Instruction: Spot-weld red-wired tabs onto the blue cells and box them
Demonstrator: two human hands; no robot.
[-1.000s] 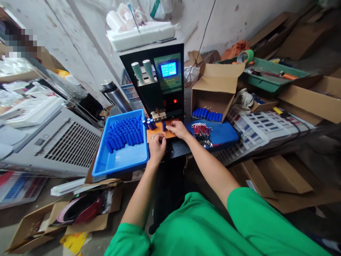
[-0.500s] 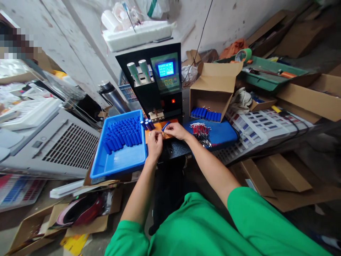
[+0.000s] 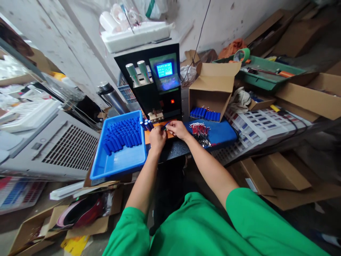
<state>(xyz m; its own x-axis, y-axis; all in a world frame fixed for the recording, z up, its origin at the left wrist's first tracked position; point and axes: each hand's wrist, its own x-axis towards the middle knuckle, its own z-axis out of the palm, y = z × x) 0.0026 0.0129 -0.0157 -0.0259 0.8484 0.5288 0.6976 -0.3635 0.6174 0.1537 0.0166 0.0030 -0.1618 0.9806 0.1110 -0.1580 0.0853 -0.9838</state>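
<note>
- Because the fingers cover most of it, the blue cylinder [image 3: 167, 124] shows only as a short tilted strip at the fingertips, over the orange board [image 3: 147, 138] and in front of the machine [image 3: 145, 96].
- Right hand [image 3: 178, 129]: thumb and fingers pinch the blue cylinder.
- Left hand [image 3: 157, 138]: fingers curled, tips close to the right fingertips; whether they grip anything cannot be told. A green speck between the hands is too small to identify.
- Orange board: flat, largely hidden by both hands.
- Standing cylinders [image 3: 146, 125]: blue with pale tops, beside the left hand; exact count unclear.
- Tray [image 3: 125, 156]: blue, rectangular, raised rim; packed cylinders merge visually toward the far end.
- Machine: black, box-shaped housing; characters on the lit screen [image 3: 164, 70] illegible, glare over the keys beneath.
- Cardboard box [image 3: 214, 81]: brown, open-fronted, interior shadowed.
- Wire bundle [image 3: 201, 131]: thin red and black strands, hard to separate.
- Green sleeves [image 3: 133, 227]: soft fabric, creased.
</note>
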